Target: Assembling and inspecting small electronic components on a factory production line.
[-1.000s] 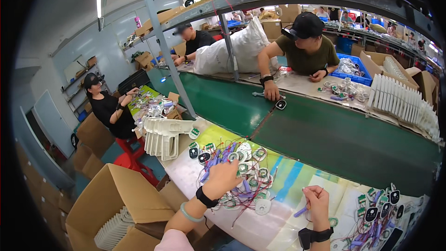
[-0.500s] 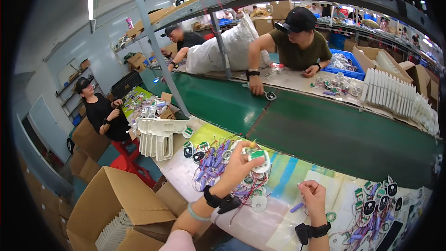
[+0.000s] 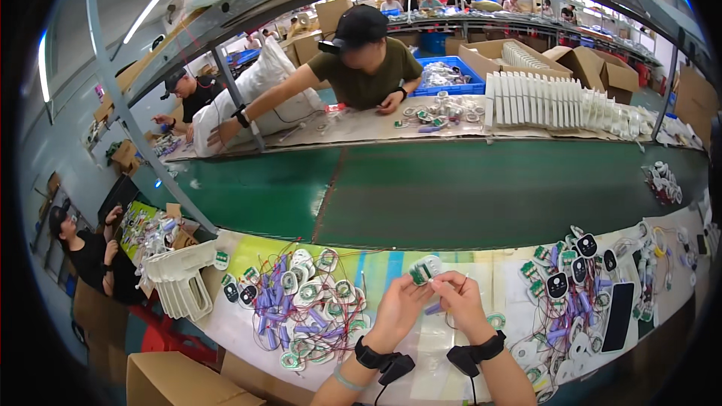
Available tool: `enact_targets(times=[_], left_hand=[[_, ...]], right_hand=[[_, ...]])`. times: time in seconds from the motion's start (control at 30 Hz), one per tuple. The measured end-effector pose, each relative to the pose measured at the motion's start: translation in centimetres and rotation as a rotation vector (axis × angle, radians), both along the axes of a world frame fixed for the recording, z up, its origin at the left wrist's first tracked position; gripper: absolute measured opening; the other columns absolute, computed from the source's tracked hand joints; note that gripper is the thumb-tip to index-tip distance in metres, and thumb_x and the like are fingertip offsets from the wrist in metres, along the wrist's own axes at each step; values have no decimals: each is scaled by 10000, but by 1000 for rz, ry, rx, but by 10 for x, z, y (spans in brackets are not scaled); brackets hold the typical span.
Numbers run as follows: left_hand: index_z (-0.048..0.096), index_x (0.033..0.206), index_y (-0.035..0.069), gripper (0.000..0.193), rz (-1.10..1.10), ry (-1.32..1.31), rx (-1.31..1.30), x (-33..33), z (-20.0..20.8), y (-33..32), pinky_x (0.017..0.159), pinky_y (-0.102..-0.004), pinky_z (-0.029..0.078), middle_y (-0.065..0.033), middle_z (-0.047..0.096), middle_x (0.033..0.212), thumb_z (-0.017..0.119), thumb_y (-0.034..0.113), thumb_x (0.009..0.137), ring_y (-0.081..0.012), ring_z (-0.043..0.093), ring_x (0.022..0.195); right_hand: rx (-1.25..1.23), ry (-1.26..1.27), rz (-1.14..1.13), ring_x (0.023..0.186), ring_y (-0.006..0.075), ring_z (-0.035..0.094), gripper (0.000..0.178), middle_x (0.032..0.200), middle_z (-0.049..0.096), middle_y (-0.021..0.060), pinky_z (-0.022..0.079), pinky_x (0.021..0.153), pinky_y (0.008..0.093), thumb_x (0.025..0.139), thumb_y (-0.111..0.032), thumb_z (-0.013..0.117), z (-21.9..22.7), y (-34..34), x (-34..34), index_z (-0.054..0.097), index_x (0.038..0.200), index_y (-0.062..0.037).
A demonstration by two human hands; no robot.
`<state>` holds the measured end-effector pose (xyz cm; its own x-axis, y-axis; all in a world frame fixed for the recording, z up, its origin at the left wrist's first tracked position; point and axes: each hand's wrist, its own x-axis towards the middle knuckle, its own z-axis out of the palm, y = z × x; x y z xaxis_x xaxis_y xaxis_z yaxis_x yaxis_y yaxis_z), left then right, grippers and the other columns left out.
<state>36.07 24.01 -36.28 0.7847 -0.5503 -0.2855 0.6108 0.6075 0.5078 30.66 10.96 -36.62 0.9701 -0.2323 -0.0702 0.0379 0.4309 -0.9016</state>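
Observation:
My left hand (image 3: 400,310) grips a round white plastic part with a green circuit board (image 3: 423,271) on it, held up over the near table. Close against the board's right side, my right hand (image 3: 460,304) is closed in a pinch on a thin wire lead, whose tip is hidden by the fingers. A purple cylindrical battery (image 3: 434,308) shows between the two hands, just below them. Left of my hands lies a tangled heap of purple batteries (image 3: 280,302), red wires and round white parts. Another heap of boards and black-faced discs (image 3: 557,286) lies to the right.
A green conveyor belt (image 3: 451,188) runs beyond the table. Across it, a person (image 3: 365,68) reaches toward a white sack (image 3: 256,98). White frames (image 3: 177,278) stack at the left, a cardboard box (image 3: 180,380) below. A black phone-like slab (image 3: 618,317) lies at right.
My view has turned right. My hands have come together, the board now meeting my right fingers. The person opposite has moved an arm from the belt to the sack.

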Motion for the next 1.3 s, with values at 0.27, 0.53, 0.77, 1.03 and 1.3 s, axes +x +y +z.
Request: enact_targets(times=[0.27, 0.53, 0.77, 1.03, 1.3], left_hand=[[486, 1010, -44, 204, -139, -311, 359, 3, -16, 10, 899, -336, 473, -139, 565, 1059, 451, -14, 811, -253, 571, 1005], [499, 1031, -14, 206, -223, 94, 81, 13, -1, 3, 953, -371, 464, -132, 595, 945, 457, 86, 856, -253, 589, 934], [536, 941, 40, 205, -313, 126, 17, 15, -23, 25, 807, -322, 466, -83, 609, 925, 447, 223, 915, -185, 581, 881], [552, 889, 25, 229, -63, -125, 103, 55, 75, 51, 763, -325, 461, -95, 597, 879, 465, 237, 901, -199, 570, 834], [481, 832, 89, 207, -91, -296, -158, -15, 101, 117, 388, -297, 355, -157, 534, 646, 480, 295, 856, -214, 496, 495]], right_hand=[[-38, -2, 41, 551, 16, 467, 88, 725, 609, -10, 362, 489, 169, 862, -90, 623, 0, -8, 5, 628, 907, -15], [53, 39, 56, 680, 88, 607, 94, 792, 656, 58, 493, 633, 212, 852, -44, 612, 1, -23, 2, 623, 913, 26], [-211, 30, 210, 635, 28, 553, 76, 737, 636, 18, 426, 562, 165, 825, -27, 643, -2, -11, 0, 624, 872, 30], [-206, 6, 80, 541, 1, 456, 65, 645, 576, -33, 333, 482, 164, 816, -53, 657, 1, -6, 7, 624, 823, 3], [-556, 12, -77, 475, -1, 272, 31, 669, 502, -43, 207, 432, 195, 784, -33, 656, 6, -9, 1, 639, 772, -9]])
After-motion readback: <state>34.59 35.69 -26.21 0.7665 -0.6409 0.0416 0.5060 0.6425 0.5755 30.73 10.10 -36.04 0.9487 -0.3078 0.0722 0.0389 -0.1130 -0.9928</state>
